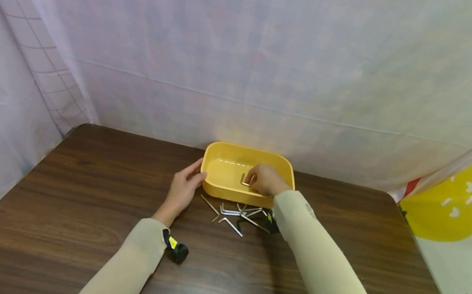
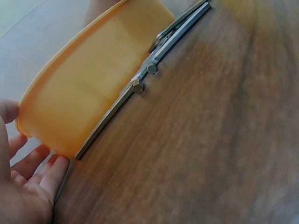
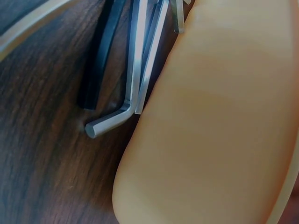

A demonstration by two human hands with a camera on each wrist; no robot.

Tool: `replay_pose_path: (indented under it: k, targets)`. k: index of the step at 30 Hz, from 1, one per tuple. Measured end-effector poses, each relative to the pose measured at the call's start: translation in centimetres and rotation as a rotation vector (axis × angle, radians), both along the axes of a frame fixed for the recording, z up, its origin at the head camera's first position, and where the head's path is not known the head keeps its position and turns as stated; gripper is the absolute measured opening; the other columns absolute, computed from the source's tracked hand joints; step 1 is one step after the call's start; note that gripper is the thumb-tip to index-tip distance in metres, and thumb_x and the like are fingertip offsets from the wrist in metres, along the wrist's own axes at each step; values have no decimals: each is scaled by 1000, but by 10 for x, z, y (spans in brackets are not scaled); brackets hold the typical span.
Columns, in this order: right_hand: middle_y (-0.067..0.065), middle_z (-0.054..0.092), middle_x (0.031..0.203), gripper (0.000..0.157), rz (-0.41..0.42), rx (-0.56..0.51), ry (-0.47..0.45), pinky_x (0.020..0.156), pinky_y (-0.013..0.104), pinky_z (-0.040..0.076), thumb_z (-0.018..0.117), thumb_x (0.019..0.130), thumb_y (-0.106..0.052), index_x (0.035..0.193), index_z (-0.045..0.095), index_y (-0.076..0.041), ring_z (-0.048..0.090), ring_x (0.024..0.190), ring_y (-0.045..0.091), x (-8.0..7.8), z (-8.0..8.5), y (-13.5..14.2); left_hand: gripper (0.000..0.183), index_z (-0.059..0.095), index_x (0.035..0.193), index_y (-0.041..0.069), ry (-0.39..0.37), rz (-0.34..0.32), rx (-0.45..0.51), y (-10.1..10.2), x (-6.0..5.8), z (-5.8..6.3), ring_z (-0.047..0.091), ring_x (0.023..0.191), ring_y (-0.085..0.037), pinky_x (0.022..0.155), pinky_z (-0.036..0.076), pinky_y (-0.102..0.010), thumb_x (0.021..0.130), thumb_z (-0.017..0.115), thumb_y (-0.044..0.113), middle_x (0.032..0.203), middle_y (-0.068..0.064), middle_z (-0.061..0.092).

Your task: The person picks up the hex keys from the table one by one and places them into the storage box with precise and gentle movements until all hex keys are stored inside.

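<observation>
A yellow plastic bin (image 1: 214, 191) stands near the table's far edge. At its left end my left hand (image 1: 182, 187) holds the corner, thumb at the rim and fingers against the outer wall; the left wrist view shows these fingers (image 2: 55, 175) low on the wall. My right hand (image 1: 267, 179) reaches inside the bin and pinches a small L-shaped hex key (image 1: 242, 181) above the floor of the bin. Its fingers are out of sight in the right wrist view. Several metal hex keys (image 1: 231, 213) lie in a loose pile against the bin's near side.
A black hex key (image 3: 100, 60) lies beside silver ones (image 3: 140, 56) in the right wrist view. The dark wood table (image 1: 215, 268) extends toward me. A pale curtain (image 1: 254, 67) hangs behind the bin. Black wrist cameras (image 1: 176, 250) are strapped to the sleeves.
</observation>
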State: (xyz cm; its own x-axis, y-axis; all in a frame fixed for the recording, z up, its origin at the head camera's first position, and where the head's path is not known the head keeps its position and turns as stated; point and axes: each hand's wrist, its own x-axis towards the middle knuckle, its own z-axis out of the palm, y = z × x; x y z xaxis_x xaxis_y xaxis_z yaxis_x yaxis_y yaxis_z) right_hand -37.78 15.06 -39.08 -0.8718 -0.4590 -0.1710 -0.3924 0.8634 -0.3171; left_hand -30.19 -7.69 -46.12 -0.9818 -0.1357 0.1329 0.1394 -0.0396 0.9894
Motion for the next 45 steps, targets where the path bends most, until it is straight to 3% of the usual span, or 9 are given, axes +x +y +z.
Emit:
replay_pose_path:
  k: [5, 9, 14, 24, 29, 35, 42, 45]
  targets:
    - [13, 75, 97, 18, 48, -14, 47, 84, 37, 58, 67, 85, -3, 101, 77, -4, 67, 89, 24, 2, 4, 6, 49, 50, 149, 9, -7, 8, -8, 2, 0, 0, 57, 132, -31, 108, 53, -43, 101, 58, 12, 150, -17, 54]
    - [15, 75, 96, 19, 122, -44, 127, 85, 42, 59, 67, 87, -4, 103, 76, 0, 69, 91, 28, 9, 16, 16, 49, 51, 149, 9, -12, 8, -11, 6, 0, 0, 58, 130, -30, 107, 55, -42, 100, 59, 11, 149, -17, 55]
    - [16, 75, 95, 19, 179, -96, 161, 82, 44, 60, 69, 88, -5, 105, 75, 2, 69, 91, 29, 29, 36, 30, 50, 51, 149, 10, -6, -1, -33, 7, -1, 1, 58, 130, -29, 106, 55, -41, 100, 59, 12, 149, -15, 55]
    - [5, 74, 90, 22, 158, -144, 219, 70, 33, 58, 74, 88, -9, 109, 74, -5, 67, 81, 18, 76, 52, 51, 49, 49, 150, 9, -8, -14, -26, 0, -2, -2, 56, 132, -31, 109, 52, -45, 102, 57, 13, 152, -18, 51]
    - [3, 74, 87, 21, 169, -197, 245, 68, 27, 56, 76, 85, -6, 106, 74, -4, 66, 79, 15, 95, 47, 52, 50, 46, 151, 5, -17, -25, -21, -5, -1, 3, 54, 135, -34, 111, 50, -47, 102, 56, 11, 153, -20, 48]
    - [7, 75, 90, 21, 171, -257, 211, 66, 22, 55, 77, 85, -7, 105, 73, -2, 66, 77, 11, 108, 33, 47, 50, 46, 149, -1, -11, -26, -40, -8, 13, 22, 57, 129, -33, 109, 52, -50, 101, 55, 6, 149, -25, 50]
    - [-2, 69, 80, 19, 145, -286, 167, 61, 19, 48, 77, 83, -7, 102, 76, -7, 56, 68, 3, 116, 12, 40, 49, 50, 149, 7, 3, -2, -12, -7, -2, 0, 58, 128, -28, 105, 56, -39, 101, 58, 10, 149, -20, 54]
    - [-2, 71, 80, 20, 151, -290, 147, 61, 18, 47, 77, 82, -7, 102, 76, -6, 56, 69, 3, 115, 4, 36, 48, 51, 149, 9, 1, 10, -11, -7, -3, -3, 58, 127, -27, 105, 56, -39, 101, 58, 11, 149, -17, 55]
